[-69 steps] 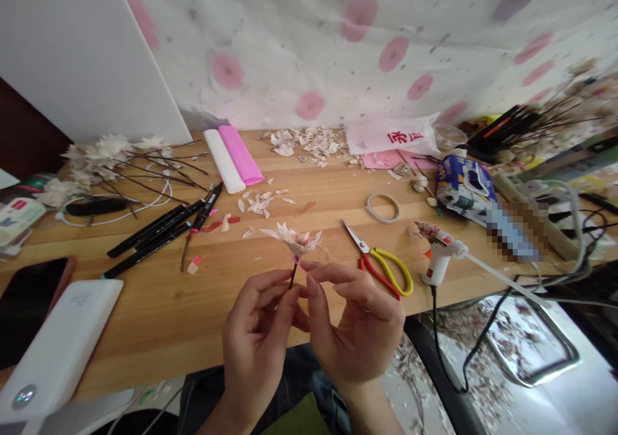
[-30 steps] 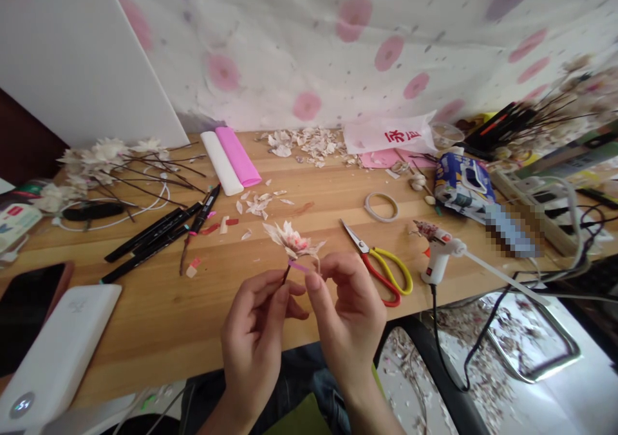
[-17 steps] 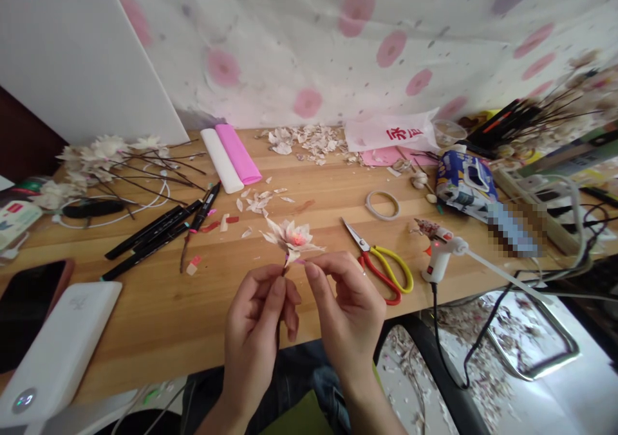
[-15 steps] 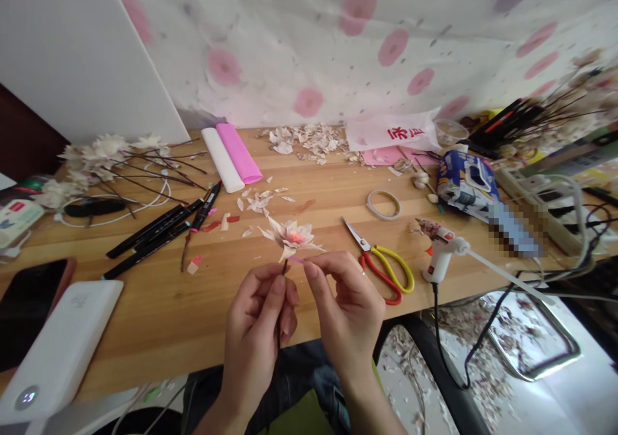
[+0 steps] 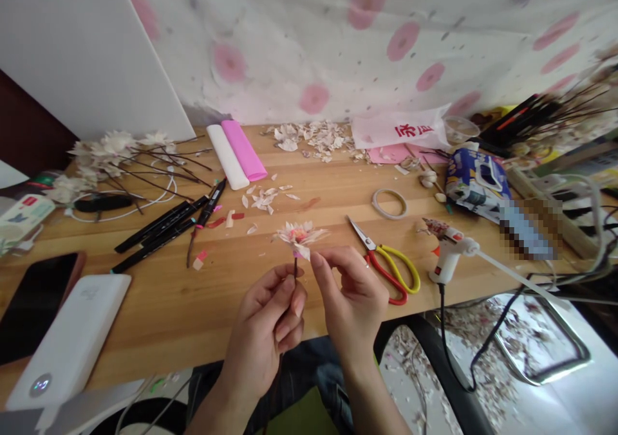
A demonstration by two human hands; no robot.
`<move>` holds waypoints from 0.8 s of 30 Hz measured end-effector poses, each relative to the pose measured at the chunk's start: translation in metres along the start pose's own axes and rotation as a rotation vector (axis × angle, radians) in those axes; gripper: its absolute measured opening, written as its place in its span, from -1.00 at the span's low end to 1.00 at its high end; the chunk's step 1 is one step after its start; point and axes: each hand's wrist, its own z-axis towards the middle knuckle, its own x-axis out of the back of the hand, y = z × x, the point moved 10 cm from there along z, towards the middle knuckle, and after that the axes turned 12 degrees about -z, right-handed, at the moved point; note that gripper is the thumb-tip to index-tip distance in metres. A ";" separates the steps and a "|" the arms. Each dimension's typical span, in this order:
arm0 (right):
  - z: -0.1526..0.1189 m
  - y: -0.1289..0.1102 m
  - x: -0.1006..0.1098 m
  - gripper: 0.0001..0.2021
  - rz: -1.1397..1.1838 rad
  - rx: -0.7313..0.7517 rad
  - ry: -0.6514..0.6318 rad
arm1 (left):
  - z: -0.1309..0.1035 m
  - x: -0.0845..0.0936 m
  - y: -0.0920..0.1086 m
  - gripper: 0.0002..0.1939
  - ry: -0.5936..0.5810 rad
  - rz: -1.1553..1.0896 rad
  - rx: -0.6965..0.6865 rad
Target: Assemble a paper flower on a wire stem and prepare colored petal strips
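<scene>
My left hand (image 5: 270, 316) is closed around the thin dark stem of a handmade flower (image 5: 300, 234), which it holds upright above the table edge. The flower has pale pointed petals and a pink-orange centre. A small bit of pink strip (image 5: 297, 254) shows at the base of the bloom, around the top of the stem. Just right of that base, my right hand (image 5: 350, 293) has thumb and index finger pinched together by a low petal. What lies between those fingertips is too small to make out.
Scissors (image 5: 386, 264) and a white glue gun (image 5: 449, 255) lie to the right, below a tape roll (image 5: 389, 204). Loose petals (image 5: 318, 138), crepe paper rolls (image 5: 244, 152) and black markers (image 5: 164, 226) lie behind and left. A power bank (image 5: 72, 345) sits at front left.
The pink strip, earlier stretched from the stem to my right fingertips, now shows at the flower's base. The flower stands more upright, and the whole view has shifted slightly.
</scene>
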 end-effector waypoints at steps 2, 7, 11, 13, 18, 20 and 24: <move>0.001 0.001 -0.001 -0.89 -0.001 -0.009 -0.004 | 0.000 -0.001 -0.001 -0.71 -0.007 -0.005 0.023; 0.001 0.006 -0.001 -0.89 0.020 -0.033 -0.021 | 0.002 -0.005 -0.002 -0.72 -0.053 0.020 0.034; 0.002 0.009 0.000 -0.89 0.048 -0.055 -0.029 | 0.002 -0.008 -0.003 -0.71 -0.095 0.055 0.025; 0.002 0.012 -0.001 -0.90 0.079 -0.076 -0.044 | 0.000 -0.008 -0.003 -0.71 -0.108 0.072 0.015; 0.000 0.020 -0.008 -0.91 0.165 -0.171 -0.105 | -0.001 -0.006 0.001 -0.72 -0.117 0.167 -0.060; -0.001 0.020 -0.010 -0.91 0.197 -0.187 -0.135 | -0.001 -0.006 0.004 -0.73 -0.120 0.210 -0.104; -0.004 0.006 -0.002 -0.93 0.184 -0.080 -0.101 | -0.005 -0.004 0.015 -0.77 -0.059 0.310 -0.250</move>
